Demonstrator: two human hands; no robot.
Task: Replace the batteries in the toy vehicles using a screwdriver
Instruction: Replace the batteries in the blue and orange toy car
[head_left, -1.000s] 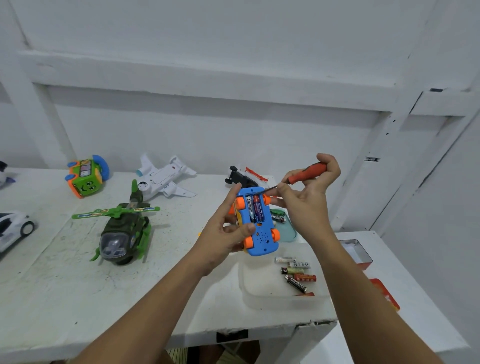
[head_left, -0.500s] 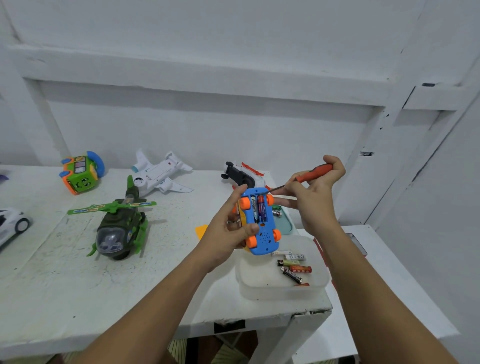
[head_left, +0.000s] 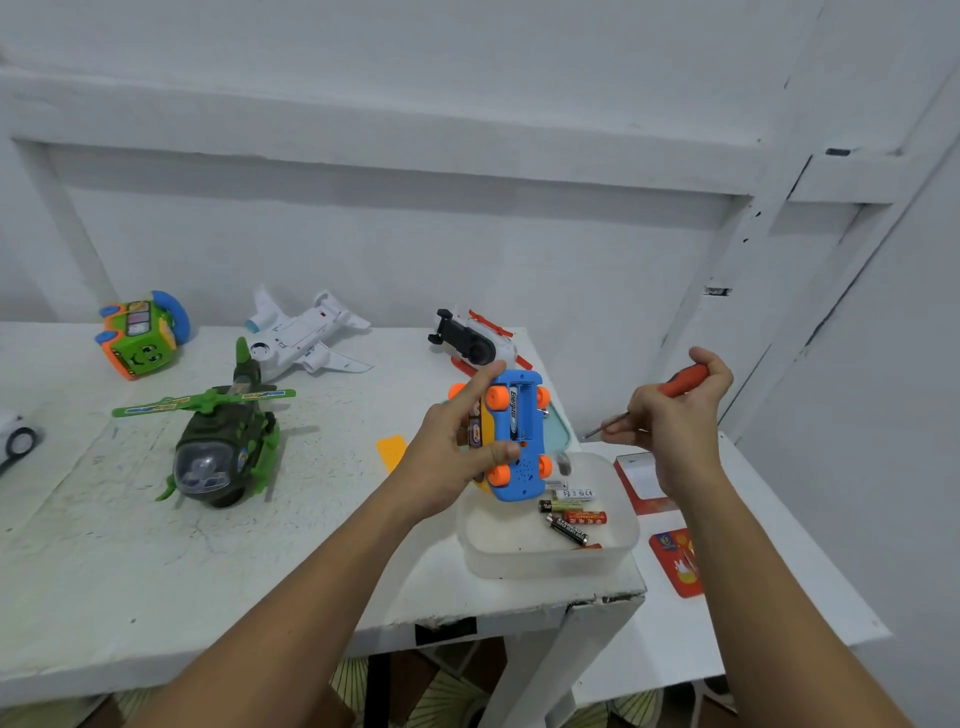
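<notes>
While the white table (head_left: 130, 561) held a green helicopter (head_left: 218, 452), a white plane (head_left: 306, 338) and a little green bus (head_left: 139, 340) far over on the left, the work was at its right end. A clear tub (head_left: 545, 569) sat there near the edge, with a few loose batteries (head_left: 576, 517) lying in it.

The left hand (head_left: 447, 462) held a blue toy car (head_left: 519, 441) just above the tub, with its bottom side facing up. The thumb and fingers were wrapped round the car's side. The battery door was off. One battery (head_left: 513, 410) lay inside, and the slot beside it looked empty.

The right hand (head_left: 670, 421) was well apart on the right, its fingers curled round an orange screwdriver (head_left: 680, 382). The tip pointed at the car but did not touch it.

I think the old batteries were being taken out. The next move would need the tip slid under the last battery's end, gently, so it pops out and drops into the tub.
</notes>
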